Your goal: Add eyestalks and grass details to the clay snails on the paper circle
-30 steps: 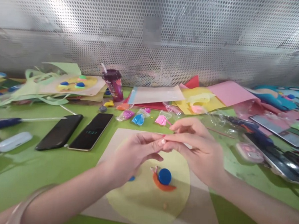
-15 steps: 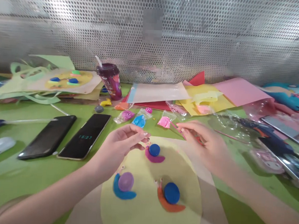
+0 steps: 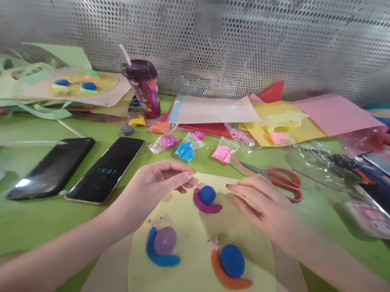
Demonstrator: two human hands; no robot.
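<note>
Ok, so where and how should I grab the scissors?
Probably by the red handle loops, from the right: they point that way, while the metal blades point left, toward the pink clay bag. The right hand hides part of the nearer loop.

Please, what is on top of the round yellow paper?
A blue snail, an orange snail and a magenta snail are visible. The left hand and right hand cover parts of the yellow paper; nothing beneath them shows.
</note>
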